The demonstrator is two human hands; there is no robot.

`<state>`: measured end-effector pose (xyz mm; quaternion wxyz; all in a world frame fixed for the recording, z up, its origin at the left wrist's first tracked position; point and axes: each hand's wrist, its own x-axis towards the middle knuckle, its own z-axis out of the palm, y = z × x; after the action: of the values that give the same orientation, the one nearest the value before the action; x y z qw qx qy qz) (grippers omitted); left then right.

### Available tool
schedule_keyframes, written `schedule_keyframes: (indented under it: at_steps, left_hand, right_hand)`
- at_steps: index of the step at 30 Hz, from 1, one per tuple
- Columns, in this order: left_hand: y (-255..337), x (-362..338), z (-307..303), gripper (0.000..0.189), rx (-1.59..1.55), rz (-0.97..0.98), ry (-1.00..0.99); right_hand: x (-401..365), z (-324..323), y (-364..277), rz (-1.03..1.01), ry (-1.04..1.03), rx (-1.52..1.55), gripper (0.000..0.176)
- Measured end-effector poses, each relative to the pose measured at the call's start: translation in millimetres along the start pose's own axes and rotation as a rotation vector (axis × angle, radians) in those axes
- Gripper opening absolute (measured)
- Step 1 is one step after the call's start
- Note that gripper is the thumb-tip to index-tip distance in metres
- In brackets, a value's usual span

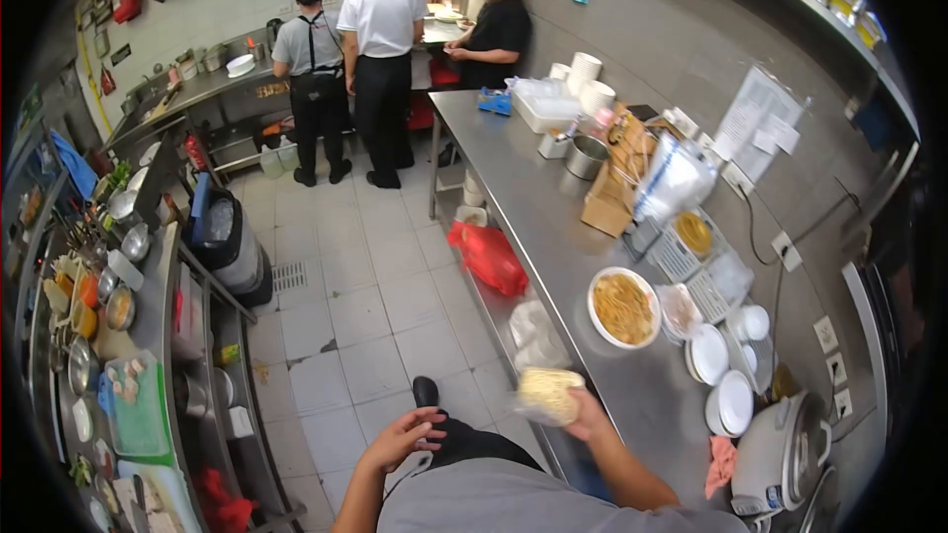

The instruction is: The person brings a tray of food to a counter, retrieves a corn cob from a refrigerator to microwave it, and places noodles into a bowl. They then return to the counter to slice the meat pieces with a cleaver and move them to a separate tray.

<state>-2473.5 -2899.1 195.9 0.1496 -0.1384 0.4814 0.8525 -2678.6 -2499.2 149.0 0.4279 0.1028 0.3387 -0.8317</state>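
Observation:
My right hand [590, 417] grips a clear-wrapped block of pale yellow noodles [549, 396] by its right side, near the edge of the steel table [553, 276]. In front of my body on the left, my left hand [405, 437] is held in the air over the floor, fingers apart and nothing in it. A white bowl of noodle-like food [624, 307] sits on the steel table, up and to the right of the wrapped block.
White bowls [730, 404] and a large rice cooker [782, 454] stand at the right. A cardboard box [608, 205] lies farther along. Three people [383, 15] stand at the back. On the left are a bin [222, 237] and a counter with a green board [140, 405].

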Motion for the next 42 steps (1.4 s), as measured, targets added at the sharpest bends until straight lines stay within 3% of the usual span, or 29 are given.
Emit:
schedule_keyframes:
  at_steps: [2, 6, 7, 9, 12, 13, 14, 16, 20, 24, 32, 34, 35, 39, 41, 42]
  left_hand:
    - [38.7, 38.5, -30.2, 0.060, -0.011, -0.024, -0.041]
    - [125.6, 92.4, -100.0, 0.072, -0.362, 0.055, -0.062]
    - [141.5, 100.6, -123.2, 0.071, -0.350, 0.116, 0.119]
    - [189.7, 113.8, -162.9, 0.068, -0.374, 0.223, 0.403]
    - [237.0, 116.5, -225.7, 0.072, -0.227, 0.439, 0.655]
    - [256.0, 115.2, -241.3, 0.077, -0.215, 0.468, 0.711]
    - [268.7, 115.9, -265.4, 0.077, -0.228, 0.488, 0.742]
    - [289.1, 123.4, -312.8, 0.078, -0.064, 0.485, 0.674]
    - [370.5, 147.4, -386.7, 0.065, -0.215, 0.451, 0.701]
    - [454.8, 180.0, -498.1, 0.058, -0.148, 0.431, 0.702]
    - [687.8, 220.5, -686.8, 0.053, 0.055, 0.455, 0.472]
    - [735.1, 228.8, -729.8, 0.051, -0.059, 0.588, 0.441]
    - [758.4, 230.3, -747.9, 0.047, 0.056, 0.634, 0.542]
    - [797.9, 247.2, -849.1, 0.040, -0.054, 0.725, 0.673]
    - [802.8, 260.6, -900.8, 0.039, -0.130, 0.704, 0.787]
    - [808.5, 269.5, -927.9, 0.037, -0.201, 0.681, 0.894]
  right_hand:
    - [87.6, 84.2, 21.6, 0.066, -0.149, -0.077, 0.056]
    - [241.0, 251.8, 49.0, 0.195, -0.356, -0.411, 0.074]
    - [272.5, 285.3, 55.5, 0.212, -0.364, -0.417, 0.074]
    - [339.5, 347.8, 54.7, 0.193, -0.710, -0.918, 0.078]
    - [417.8, 415.7, 57.0, 0.314, -0.758, -0.922, 0.076]
    - [441.4, 436.3, 57.5, 0.446, -0.653, -0.941, 0.069]
    - [466.6, 456.6, 58.9, 0.467, -0.683, -0.956, 0.069]
    - [515.2, 487.3, 62.5, 0.583, -0.562, -0.874, 0.067]
    - [664.0, 502.9, 100.3, 0.749, -0.550, -0.713, 0.071]
    - [800.4, 559.3, 127.2, 0.765, -0.579, -0.607, 0.067]
    - [1011.4, 742.0, 114.4, 0.582, -0.517, -0.319, 0.072]
    - [1065.7, 794.6, 104.0, 0.418, -0.506, -0.234, 0.076]
    - [1091.4, 825.6, 97.9, 0.340, -0.503, -0.287, 0.073]
    - [1252.1, 918.4, 75.9, 0.394, -0.511, -0.089, 0.071]
    - [1342.3, 978.6, 64.1, 0.369, -0.651, 0.013, 0.073]
    - [1384.5, 1015.5, 59.9, 0.306, -0.534, -0.065, 0.074]
